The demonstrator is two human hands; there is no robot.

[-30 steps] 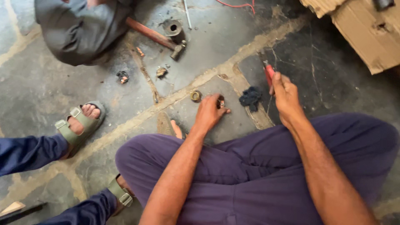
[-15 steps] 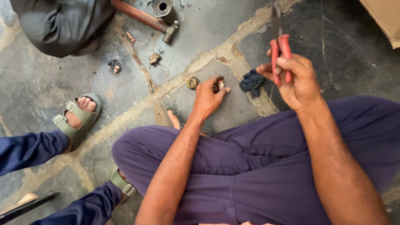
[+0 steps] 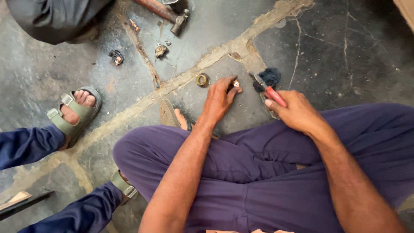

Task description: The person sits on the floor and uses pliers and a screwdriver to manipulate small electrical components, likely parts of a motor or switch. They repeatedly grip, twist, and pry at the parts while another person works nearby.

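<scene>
Two bare arms reach out over crossed legs in purple trousers [image 3: 276, 172] to a cracked stone floor [image 3: 345, 47]. At the left, another person's foot in a green sandal [image 3: 73, 113] rests flat, blue sleeves below it. Far off, near the top edge, lies a hammer [image 3: 172, 15].

The right hand [image 3: 297, 113] is wrapped around red-handled pliers [image 3: 271, 92], whose dark nose points far-left towards a dark blue scrap [image 3: 271, 77] on the floor. The pliers look stiff and fairly heavy, with grippy sleeves; the handles are the place to hold them, as the fist does now.

The left hand [image 3: 220, 100] presses its fingertips on a small metal piece [image 3: 236, 83], pinning it to the floor; fingers are narrow, bunched over it. Small and hard, it is likely light and apt to slip or roll, so a pinch at its sides seems best. Just left of it lies a brass ring [image 3: 202, 80], apart from the hand.
</scene>
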